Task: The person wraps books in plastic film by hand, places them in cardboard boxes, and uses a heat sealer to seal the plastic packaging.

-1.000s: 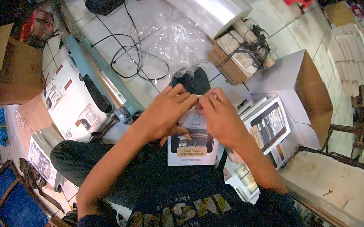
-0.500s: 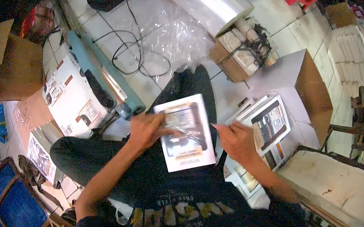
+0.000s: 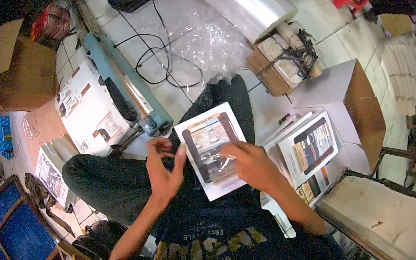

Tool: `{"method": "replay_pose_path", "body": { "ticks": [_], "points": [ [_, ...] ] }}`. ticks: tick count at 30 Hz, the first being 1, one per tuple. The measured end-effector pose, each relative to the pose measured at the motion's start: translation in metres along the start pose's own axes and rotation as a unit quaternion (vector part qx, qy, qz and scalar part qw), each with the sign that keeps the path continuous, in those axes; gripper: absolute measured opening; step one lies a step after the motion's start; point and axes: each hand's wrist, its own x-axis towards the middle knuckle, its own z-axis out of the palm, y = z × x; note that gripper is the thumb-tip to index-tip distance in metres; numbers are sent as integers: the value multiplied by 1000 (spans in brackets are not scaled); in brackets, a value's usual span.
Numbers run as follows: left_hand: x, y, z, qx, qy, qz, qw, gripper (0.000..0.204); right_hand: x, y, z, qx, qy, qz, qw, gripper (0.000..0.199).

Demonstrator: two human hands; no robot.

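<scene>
A white book (image 3: 209, 125) with a dark-framed picture on its cover rests tilted on my lap, and its surface has a shiny glare. At its left edge is my left hand (image 3: 165, 169), thumb raised and fingers bent but apart, with nothing visible in them. My right hand (image 3: 248, 161) lies over the right part of the cover with its fingers pinched together. Whatever those fingertips hold, if anything, cannot be made out. To the right stands a stack of similar white books (image 3: 310, 149), the top one showing the same kind of cover.
A teal bar-shaped sealing machine (image 3: 124, 85) stands left, beside a white printed sheet or box (image 3: 92, 109). Ahead lie clear plastic film (image 3: 203, 45), a large film roll (image 3: 241, 0) and a looped black cable (image 3: 166, 66). Cardboard boxes (image 3: 26, 72) (image 3: 364, 103) flank me.
My left hand has come off the cover to the book's left edge and opened. My right hand has moved left from beside the book onto its cover. The book has turned slightly counterclockwise.
</scene>
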Motion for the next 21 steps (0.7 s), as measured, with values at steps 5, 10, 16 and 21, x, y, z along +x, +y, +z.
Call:
{"method": "replay_pose_path", "body": {
  "ticks": [5, 10, 16, 21],
  "points": [
    [11, 4, 30, -247, -191, -215, 925, 43, -9, -18, -11, 11, 95, -5, 995, 31],
    [73, 41, 45, -184, -146, -114, 965, 38, -26, -36, -25, -2, 51, -62, 997, 30],
    [130, 69, 29, -533, -88, -46, 840, 45, -33, -29, -64, 17, 130, 93, 987, 41],
    [102, 36, 31, -656, -220, -100, 715, 50, 18, -41, -89, 101, 71, 35, 992, 120]
  ]
}}
